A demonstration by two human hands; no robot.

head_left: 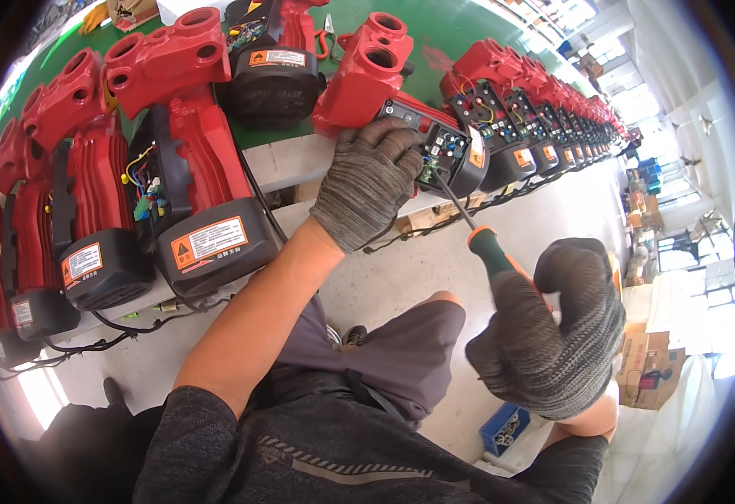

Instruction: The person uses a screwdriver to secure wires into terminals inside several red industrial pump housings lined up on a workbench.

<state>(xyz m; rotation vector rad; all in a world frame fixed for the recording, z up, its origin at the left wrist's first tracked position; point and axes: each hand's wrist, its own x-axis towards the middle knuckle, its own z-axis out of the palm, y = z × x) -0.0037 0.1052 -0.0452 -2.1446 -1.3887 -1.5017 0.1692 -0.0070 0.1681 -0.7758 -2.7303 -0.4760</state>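
Observation:
A red cast-metal machine unit point(356, 77) lies across the bench edge, its side compartment uncovered and showing a dark circuit board point(444, 149) with small parts. My gloved left hand point(369, 181) grips the unit beside the board, fingers bent over its black housing. In my gloved right hand point(556, 328) is a screwdriver point(489, 250) with a green and orange handle. Its shaft slants up to the lower edge of the board, where the tip meets small green connectors. The exact contact point is too small to make out.
Several similar red units point(208, 151) with black end covers line the bench at left; another row point(544, 126) runs away at right. Black cables point(115, 338) hang along the bench edge. Red-handled pliers point(326, 38) lie on the green top. A blue bin point(504, 428) stands low at right.

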